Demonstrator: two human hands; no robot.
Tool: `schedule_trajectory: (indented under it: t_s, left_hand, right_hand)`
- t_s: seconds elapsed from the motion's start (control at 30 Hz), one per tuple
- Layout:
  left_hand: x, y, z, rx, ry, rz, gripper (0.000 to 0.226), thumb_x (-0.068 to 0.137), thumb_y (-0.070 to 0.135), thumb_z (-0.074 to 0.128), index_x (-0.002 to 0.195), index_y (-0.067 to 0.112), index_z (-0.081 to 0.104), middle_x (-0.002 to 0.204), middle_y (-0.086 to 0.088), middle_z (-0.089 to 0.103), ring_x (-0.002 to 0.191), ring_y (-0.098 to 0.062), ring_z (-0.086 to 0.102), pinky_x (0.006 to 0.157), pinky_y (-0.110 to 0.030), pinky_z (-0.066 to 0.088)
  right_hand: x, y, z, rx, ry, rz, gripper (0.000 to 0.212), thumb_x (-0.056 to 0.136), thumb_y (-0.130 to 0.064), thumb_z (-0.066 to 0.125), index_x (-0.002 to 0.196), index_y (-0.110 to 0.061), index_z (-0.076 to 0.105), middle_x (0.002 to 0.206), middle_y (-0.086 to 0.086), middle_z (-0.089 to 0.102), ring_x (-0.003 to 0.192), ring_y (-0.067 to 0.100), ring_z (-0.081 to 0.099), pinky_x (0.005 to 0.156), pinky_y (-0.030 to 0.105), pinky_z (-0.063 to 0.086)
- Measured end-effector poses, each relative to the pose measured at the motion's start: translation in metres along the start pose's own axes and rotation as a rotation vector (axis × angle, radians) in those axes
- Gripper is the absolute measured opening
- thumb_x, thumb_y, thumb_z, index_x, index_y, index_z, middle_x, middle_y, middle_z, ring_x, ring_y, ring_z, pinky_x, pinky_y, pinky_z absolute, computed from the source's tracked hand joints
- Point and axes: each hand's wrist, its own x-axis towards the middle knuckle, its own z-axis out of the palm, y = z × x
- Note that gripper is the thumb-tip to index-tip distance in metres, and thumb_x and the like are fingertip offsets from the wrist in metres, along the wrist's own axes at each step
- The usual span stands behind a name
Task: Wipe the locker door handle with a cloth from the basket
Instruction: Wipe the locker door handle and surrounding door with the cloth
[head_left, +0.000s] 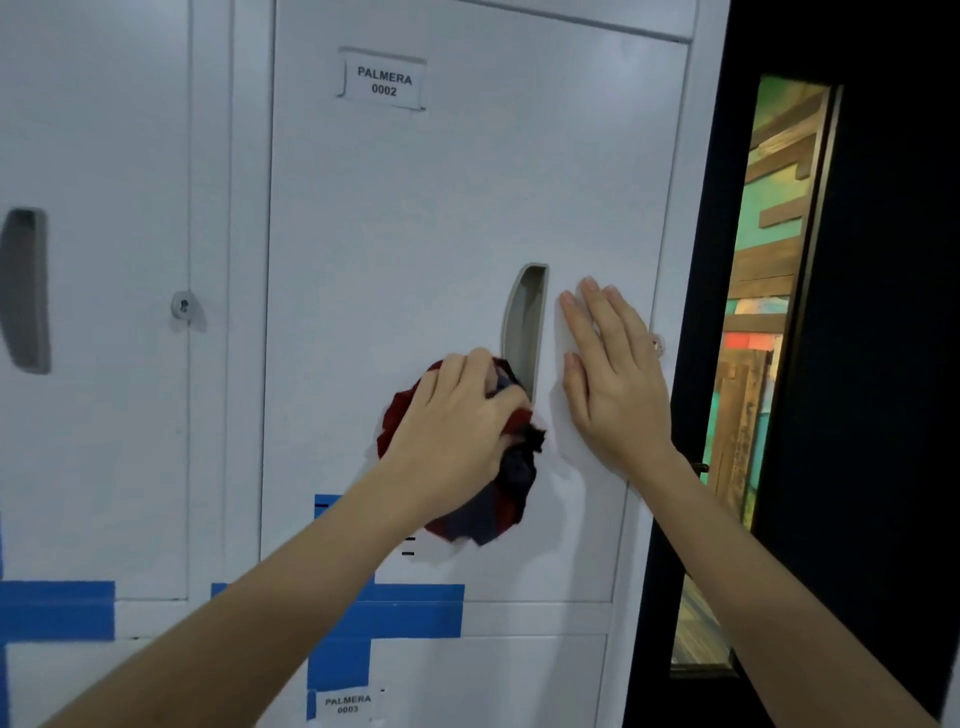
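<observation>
A white locker door (415, 218) labelled PALMERA 0002 fills the view. Its grey recessed handle (525, 317) runs upright at the door's right side. My left hand (457, 431) grips a bunched red and dark blue cloth (498, 499) and holds it against the bottom end of the handle. My right hand (608, 374) lies flat on the door just right of the handle, fingers straight and pointing up. The basket is not in view.
A second locker door (104, 364) with a grey handle (23, 291) and a keyhole (183, 305) stands to the left. Blue tape strips (415, 608) cross the lower doors. A dark door frame (883, 364) with a narrow glass pane stands at the right.
</observation>
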Motion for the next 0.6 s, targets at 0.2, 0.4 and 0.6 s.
schedule_trajectory:
  t_s: [0.2, 0.4, 0.6]
  left_hand:
    - [0.011, -0.013, -0.015, -0.275, 0.368, -0.194, 0.036, 0.082, 0.021, 0.05, 0.118, 0.02, 0.05, 0.109, -0.004, 0.048, 0.097, -0.02, 0.041, 0.087, -0.025, 0.034]
    - [0.025, -0.004, 0.016, 0.14, 0.313, -0.042, 0.03, 0.089, 0.027, 0.054, 0.106, 0.005, 0.066, 0.108, -0.019, 0.059, 0.098, -0.029, 0.047, 0.084, -0.035, 0.042]
    - [0.003, 0.018, 0.02, 0.355, 0.218, -0.041, 0.028, 0.085, 0.025, 0.048, 0.095, 0.007, 0.066, 0.098, -0.014, 0.06, 0.091, -0.026, 0.046, 0.082, -0.036, 0.041]
  right_hand:
    - [0.0, -0.001, 0.0, 0.011, 0.014, 0.007, 0.044, 0.097, -0.015, 0.037, 0.139, -0.002, 0.04, 0.146, 0.017, 0.036, 0.138, 0.031, 0.029, 0.113, 0.045, 0.027]
    - [0.0, 0.001, 0.0, 0.03, 0.009, -0.008, 0.045, 0.097, -0.015, 0.035, 0.14, -0.002, 0.038, 0.146, 0.016, 0.035, 0.138, 0.031, 0.029, 0.112, 0.047, 0.029]
    - [0.0, 0.0, 0.0, 0.019, 0.014, -0.002, 0.044, 0.098, -0.017, 0.034, 0.14, -0.002, 0.039, 0.146, 0.017, 0.036, 0.138, 0.03, 0.028, 0.112, 0.045, 0.028]
